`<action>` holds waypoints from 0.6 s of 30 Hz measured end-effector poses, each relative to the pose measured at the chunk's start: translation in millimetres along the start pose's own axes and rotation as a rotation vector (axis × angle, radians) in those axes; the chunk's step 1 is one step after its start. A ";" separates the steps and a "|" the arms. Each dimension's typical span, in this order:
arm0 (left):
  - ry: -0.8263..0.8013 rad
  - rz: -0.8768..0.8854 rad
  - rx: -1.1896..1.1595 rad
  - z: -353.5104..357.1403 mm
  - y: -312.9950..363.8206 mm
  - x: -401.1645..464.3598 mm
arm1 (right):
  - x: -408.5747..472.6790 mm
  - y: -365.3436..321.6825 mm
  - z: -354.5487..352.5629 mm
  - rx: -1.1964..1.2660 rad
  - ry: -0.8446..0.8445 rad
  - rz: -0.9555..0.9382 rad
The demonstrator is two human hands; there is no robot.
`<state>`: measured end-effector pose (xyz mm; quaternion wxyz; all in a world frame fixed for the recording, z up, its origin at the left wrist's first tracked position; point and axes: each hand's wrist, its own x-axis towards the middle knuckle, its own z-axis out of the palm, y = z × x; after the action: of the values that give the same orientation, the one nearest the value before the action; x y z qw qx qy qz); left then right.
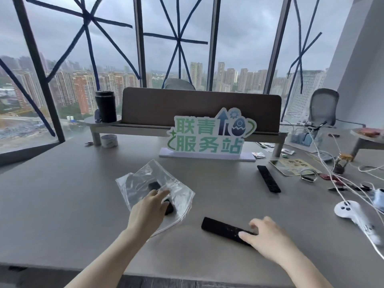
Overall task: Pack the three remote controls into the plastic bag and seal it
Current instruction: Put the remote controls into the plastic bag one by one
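A clear plastic bag (143,179) lies flat on the grey table (62,194), with one black remote (154,185) inside it, partly hidden under my left hand (149,208). That hand rests on the bag over the remote's near end, fingers spread. A second black remote (224,228) lies at the near right; my right hand (266,235) is closing around its right end, thumb in front and fingers behind. A third, longer black remote (268,178) lies alone farther back on the right.
A green and white sign (209,136) stands behind the bag. A white game controller (353,213), tangled white cables (332,163), a card (293,166) and small items crowd the right side. A desk shelf with a black tumbler (105,106) sits at the back.
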<state>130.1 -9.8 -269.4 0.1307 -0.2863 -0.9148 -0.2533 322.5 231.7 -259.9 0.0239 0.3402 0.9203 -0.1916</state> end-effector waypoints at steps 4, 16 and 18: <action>0.054 -0.032 -0.018 6.1 -2.3 -7.7 | -7.1 7.7 11.8 0.043 -0.048 -0.083; -0.052 0.071 -0.272 33.3 86.2 49.4 | -27.3 47.7 -45.5 0.894 -0.189 -0.056; -0.065 0.142 -0.291 33.8 114.5 60.6 | -26.7 43.0 -55.0 0.919 -0.219 -0.047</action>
<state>145.8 117.2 -229.9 0.0760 -0.3743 -0.8495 -0.3638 375.1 265.4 -218.8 -0.0367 0.2722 0.7398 -0.6142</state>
